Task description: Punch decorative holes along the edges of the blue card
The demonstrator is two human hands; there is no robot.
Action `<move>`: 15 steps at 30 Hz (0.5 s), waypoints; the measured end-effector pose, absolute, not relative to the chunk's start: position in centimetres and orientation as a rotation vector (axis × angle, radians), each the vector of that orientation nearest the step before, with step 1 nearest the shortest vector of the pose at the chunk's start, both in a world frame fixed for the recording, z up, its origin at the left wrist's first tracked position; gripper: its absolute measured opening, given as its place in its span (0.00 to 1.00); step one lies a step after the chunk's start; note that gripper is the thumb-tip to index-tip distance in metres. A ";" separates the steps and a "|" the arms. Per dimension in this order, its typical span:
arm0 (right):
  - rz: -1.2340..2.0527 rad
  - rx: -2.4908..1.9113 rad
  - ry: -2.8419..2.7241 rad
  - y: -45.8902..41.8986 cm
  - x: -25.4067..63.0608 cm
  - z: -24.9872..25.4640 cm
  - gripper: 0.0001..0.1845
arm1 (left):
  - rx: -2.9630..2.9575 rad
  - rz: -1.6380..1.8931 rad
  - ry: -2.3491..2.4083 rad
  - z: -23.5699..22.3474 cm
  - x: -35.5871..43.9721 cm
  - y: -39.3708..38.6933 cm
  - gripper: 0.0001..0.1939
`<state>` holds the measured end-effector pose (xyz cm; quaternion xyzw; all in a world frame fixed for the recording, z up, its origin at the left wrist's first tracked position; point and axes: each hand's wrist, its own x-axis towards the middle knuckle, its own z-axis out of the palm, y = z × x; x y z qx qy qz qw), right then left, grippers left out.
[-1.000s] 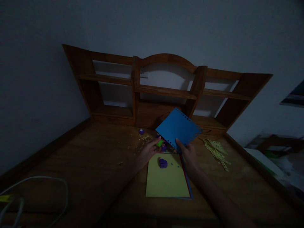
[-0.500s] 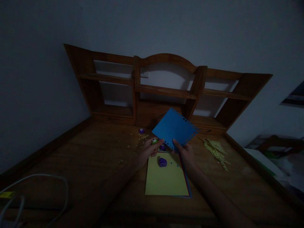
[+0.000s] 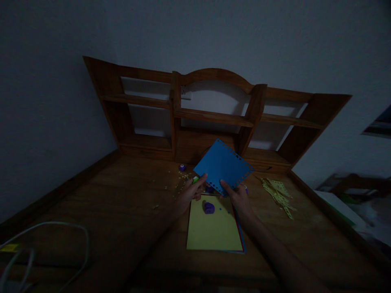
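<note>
Both my hands hold up a blue sheet of paper (image 3: 220, 162), tilted like a diamond, with rows of small punched holes along its right edges. My left hand (image 3: 192, 191) is closed around a small green paper punch (image 3: 195, 179), mostly hidden by the fingers, and its thumb lies on the sheet's lower-left edge. My right hand (image 3: 240, 195) pinches the sheet's bottom corner with the thumb on top. Below lies a yellow sheet (image 3: 214, 234) on a stack of coloured paper, with a purple lump-like piece (image 3: 209, 208) and small blue dots on it.
A purple punch (image 3: 182, 167) stands behind the left hand among scattered pale paper bits (image 3: 184, 176). Punched yellow strips (image 3: 277, 193) lie to the right. A wooden shelf unit (image 3: 214, 118) rises at the back. A white cable (image 3: 85, 240) loops at the left.
The blue sheet has shifted slightly left. My left thumb now overlaps its edge, and the green punch has turned in the left hand. A purple object now shows beside my right hand.
</note>
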<state>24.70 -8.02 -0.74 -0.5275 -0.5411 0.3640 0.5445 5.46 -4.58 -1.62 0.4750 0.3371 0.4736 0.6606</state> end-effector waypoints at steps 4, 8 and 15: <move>0.850 -1.294 -1.251 -8.5 24.7 -0.1 0.27 | 0.932 1.043 0.615 -1.4 4.8 -3.9 0.29; 0.859 -1.295 -1.245 -8.7 24.7 0.1 0.28 | 0.703 0.999 0.524 -1.5 4.4 -2.9 0.30; 0.853 -1.292 -1.221 -8.7 24.6 0.0 0.27 | 0.519 1.066 0.433 -1.5 4.2 -2.8 0.27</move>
